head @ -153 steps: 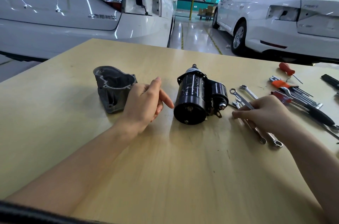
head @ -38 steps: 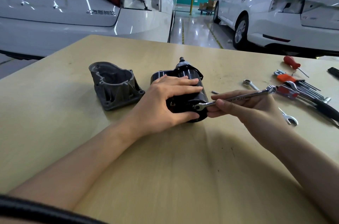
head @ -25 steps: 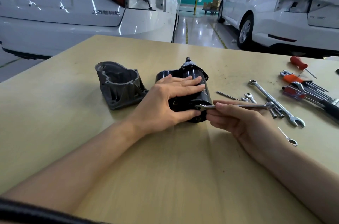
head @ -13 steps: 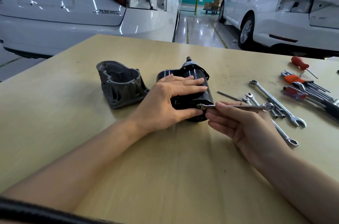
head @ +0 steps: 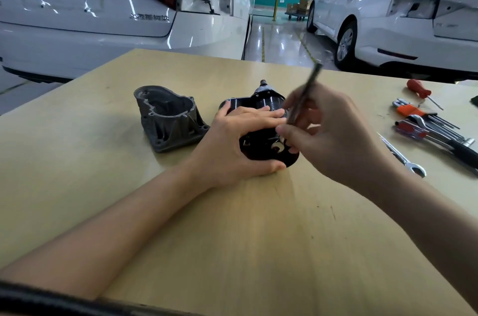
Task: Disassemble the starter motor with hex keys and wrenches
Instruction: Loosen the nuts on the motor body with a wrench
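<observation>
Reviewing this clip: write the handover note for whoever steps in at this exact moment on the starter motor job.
Left hand: holds the black starter motor down on the table, fingers over its top.
Right hand: grips a slim wrench, motion-blurred, angled up and away, working at the motor's near end.
Done: the grey end housing is off, lying left of the motor.
Left: near end plate still on; whether its fastener is out cannot be told.
Spare wrench, red screwdriver and hex keys lie to the right.
</observation>
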Motion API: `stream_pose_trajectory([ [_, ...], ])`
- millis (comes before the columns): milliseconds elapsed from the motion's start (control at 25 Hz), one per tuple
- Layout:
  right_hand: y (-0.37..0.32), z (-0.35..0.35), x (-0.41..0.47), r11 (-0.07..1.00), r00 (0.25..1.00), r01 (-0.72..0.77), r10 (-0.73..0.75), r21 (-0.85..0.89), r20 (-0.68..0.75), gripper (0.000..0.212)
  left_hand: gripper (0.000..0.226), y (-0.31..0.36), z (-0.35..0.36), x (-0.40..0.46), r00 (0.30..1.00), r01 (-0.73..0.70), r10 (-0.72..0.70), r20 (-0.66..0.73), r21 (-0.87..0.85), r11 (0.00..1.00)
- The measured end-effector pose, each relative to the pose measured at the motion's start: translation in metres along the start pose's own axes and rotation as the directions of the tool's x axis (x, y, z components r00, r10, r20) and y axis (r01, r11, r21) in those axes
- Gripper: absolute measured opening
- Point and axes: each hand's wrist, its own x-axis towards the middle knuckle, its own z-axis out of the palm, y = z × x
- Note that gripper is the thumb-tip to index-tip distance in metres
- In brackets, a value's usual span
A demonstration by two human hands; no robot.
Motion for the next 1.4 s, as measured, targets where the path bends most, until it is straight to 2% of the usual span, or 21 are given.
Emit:
stream_pose_trajectory([
  [120, -0.016, 0.020, 0.007, 0.939, 0.970, 0.223, -0.188, -0.262, 0.152, 0.029, 0.047, -0.003, -0.002, 0.000, 1.000, -0.018, 0.018, 0.018, 0.026, 0.999],
  [160, -0.020, 0.026, 0.004, 0.909, 0.955, 0.278, -0.226, -0.310, 0.193, 0.026, 0.057, -0.006, -0.004, 0.001, 1.000, 0.003, -0.004, 0.029, 0.022, 1.000],
  [240, -0.023, 0.033, -0.001, 0.849, 0.923, 0.374, -0.298, -0.373, 0.245, 0.023, 0.090, -0.014, -0.007, 0.003, 0.995, 0.070, -0.074, 0.069, 0.047, 0.996],
  [320, -0.021, 0.031, -0.003, 0.846, 0.910, 0.402, -0.324, -0.350, 0.261, 0.024, 0.095, -0.016, -0.008, 0.002, 0.993, 0.074, -0.080, 0.083, 0.076, 0.994],
  [400, -0.013, 0.022, -0.006, 0.936, 0.949, 0.305, -0.284, -0.176, 0.136, 0.018, 0.083, -0.015, -0.008, 0.000, 0.997, 0.040, -0.043, 0.057, 0.052, 0.998],
  [480, -0.002, 0.008, -0.011, 0.976, 0.993, 0.120, -0.116, 0.184, -0.031, 0.018, 0.080, -0.011, -0.008, 0.000, 0.999, 0.031, -0.032, 0.028, 0.044, 0.999],
  [560, 0.012, -0.004, -0.020, 0.842, 0.991, -0.083, 0.125, 0.533, -0.044, 0.017, 0.083, -0.009, -0.009, -0.001, 0.998, 0.050, -0.051, 0.024, 0.051, 0.997],
  [680, 0.028, -0.006, -0.035, 0.605, 0.911, -0.286, 0.413, 0.743, 0.014, 0.004, 0.077, -0.006, -0.008, 0.000, 0.997, 0.072, -0.072, 0.011, 0.016, 0.997],
  [720, 0.031, -0.003, -0.038, 0.512, 0.874, -0.332, 0.484, 0.792, 0.053, 0.008, 0.076, -0.006, -0.008, 0.000, 0.997, 0.081, -0.081, 0.006, 0.002, 0.997],
  [800, 0.034, 0.003, -0.041, 0.356, 0.818, -0.381, 0.560, 0.853, 0.131, 0.013, 0.074, -0.005, -0.009, 0.000, 0.996, 0.093, -0.093, -0.002, -0.010, 0.996],
  [880, 0.032, 0.005, -0.043, 0.304, 0.801, -0.396, 0.576, 0.867, 0.164, 0.010, 0.073, -0.005, -0.008, 0.001, 0.996, 0.091, -0.091, -0.007, -0.008, 0.996],
  [1200, 0.025, 0.013, -0.049, 0.234, 0.783, -0.390, 0.593, 0.890, 0.187, 0.013, 0.069, -0.005, -0.007, 0.002, 0.995, 0.097, -0.098, -0.026, -0.038, 0.995],
  [1400, 0.024, 0.016, -0.050, 0.301, 0.804, -0.360, 0.579, 0.883, 0.131, 0.016, 0.071, -0.003, -0.006, 0.003, 0.991, 0.122, -0.126, -0.039, -0.083, 0.989],
])
